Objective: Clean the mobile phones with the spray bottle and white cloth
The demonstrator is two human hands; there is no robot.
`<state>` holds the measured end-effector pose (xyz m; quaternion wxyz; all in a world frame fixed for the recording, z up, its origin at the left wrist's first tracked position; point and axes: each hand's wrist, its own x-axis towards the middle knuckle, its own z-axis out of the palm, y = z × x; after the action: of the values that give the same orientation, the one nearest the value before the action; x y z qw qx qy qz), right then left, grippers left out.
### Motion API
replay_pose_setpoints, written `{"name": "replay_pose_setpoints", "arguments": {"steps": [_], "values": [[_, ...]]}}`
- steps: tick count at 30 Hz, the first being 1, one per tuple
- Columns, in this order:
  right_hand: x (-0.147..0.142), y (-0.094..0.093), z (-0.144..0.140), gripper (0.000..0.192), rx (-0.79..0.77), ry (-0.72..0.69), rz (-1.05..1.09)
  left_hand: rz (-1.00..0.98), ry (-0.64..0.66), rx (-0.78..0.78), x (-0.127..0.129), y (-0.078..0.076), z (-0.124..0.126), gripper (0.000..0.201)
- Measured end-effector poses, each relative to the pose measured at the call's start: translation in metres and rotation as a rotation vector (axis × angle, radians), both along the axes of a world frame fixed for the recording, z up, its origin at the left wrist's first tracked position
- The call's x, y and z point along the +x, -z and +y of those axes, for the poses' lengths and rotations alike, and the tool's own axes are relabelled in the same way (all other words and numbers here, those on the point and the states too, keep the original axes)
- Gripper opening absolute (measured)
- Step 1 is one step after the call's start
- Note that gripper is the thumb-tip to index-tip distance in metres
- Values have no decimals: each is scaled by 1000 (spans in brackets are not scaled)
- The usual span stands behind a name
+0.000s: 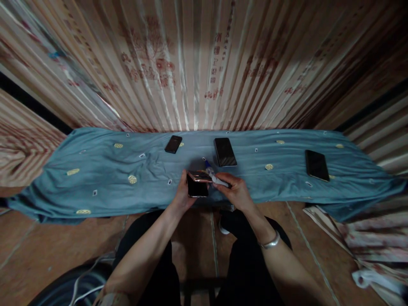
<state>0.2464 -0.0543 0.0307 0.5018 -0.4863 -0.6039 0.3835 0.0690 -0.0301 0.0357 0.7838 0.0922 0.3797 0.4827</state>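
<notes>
Gripped a rose-gold smartphone in the curled left hand above the blue cloth's near edge, steadying it; right hand closed on a white tool, tip beside its top edge.

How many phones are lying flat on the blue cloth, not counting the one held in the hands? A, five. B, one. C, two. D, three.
D: three dark phones lie on the blue cloth: a small phone, a middle phone and a far-right phone, while the left hand holds a fourth phone.
</notes>
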Motion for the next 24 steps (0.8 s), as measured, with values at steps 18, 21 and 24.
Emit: {"name": "replay_pose_setpoints", "arguments": {"steps": [18, 21, 24], "values": [[-11, 4, -6, 28, 61, -106, -250, -11, -55, -19, -8, -13, 7, 73], [-4, 1, -4, 20, -13, -22, -93, -15, -77, -11, -10, -11, 9, 69], [4, -1, 0, 24, -86, 44, 15, -23, -87, 12, -11, -11, 11, 66]]}}
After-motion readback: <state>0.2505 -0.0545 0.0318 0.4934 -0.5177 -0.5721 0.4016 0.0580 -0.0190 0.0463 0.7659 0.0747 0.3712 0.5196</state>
